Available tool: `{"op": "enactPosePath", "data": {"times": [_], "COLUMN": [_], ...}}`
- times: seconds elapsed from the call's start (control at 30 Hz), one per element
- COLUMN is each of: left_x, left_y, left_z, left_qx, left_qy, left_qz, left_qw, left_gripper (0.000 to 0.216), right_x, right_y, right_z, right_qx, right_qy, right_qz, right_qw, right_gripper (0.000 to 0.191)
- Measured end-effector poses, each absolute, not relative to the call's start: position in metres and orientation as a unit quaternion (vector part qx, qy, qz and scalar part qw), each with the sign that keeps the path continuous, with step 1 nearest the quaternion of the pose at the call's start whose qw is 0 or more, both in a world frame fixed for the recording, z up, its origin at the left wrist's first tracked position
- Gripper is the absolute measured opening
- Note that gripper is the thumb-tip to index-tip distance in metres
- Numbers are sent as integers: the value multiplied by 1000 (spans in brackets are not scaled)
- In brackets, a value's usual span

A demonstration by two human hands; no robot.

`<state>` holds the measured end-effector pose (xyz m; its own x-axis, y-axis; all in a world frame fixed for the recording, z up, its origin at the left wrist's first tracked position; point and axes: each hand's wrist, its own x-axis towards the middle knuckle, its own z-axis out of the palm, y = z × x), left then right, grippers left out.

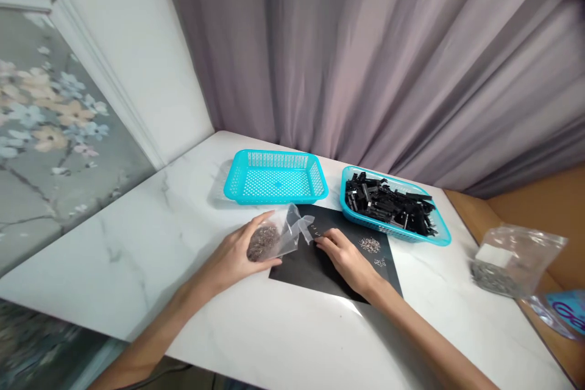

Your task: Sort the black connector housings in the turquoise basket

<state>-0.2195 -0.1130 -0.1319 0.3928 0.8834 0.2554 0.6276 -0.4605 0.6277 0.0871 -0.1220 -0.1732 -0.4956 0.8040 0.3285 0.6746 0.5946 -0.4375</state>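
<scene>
"Bare forearms (411,320) nearest you; what do the hands have?"

"My left hand (239,250), half open, holds a clear plastic bag of small brownish pieces (289,239) between thumb and fingers. My right hand (342,256) is curled over a flat black sheet (301,268); I can't tell whether it pinches anything."

"And around them?"

"Tiny shiny pieces (370,245) lie heaped just right of my right hand; a turquoise plastic basket of black parts (397,231) sits beyond it."
</scene>
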Motion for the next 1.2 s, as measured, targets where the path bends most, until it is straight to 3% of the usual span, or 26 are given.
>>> {"op": "enactPosePath", "data": {"times": [0.17,0.43,0.93,1.2], "left_x": [-211,-204,-206,-207], "left_y": [-101,-98,-98,-99], "left_z": [-127,-126,-144,-144], "left_qx": [837,842,819,816], "left_qy": [423,414,421,416], "left_qz": [265,260,306,311], "left_qw": [227,227,242,253], "left_gripper": [94,102,103,101], "right_x": [86,68,13,19], "right_y": [-113,-114,-99,-93], "right_z": [-157,-90,-56,-53], "right_qx": [-450,-438,-466,-403], "right_qy": [-779,-743,-807,-825], "right_qz": [194,185,219,259], "right_qw": [391,472,289,300], "right_gripper": [21,15,14,30]}}
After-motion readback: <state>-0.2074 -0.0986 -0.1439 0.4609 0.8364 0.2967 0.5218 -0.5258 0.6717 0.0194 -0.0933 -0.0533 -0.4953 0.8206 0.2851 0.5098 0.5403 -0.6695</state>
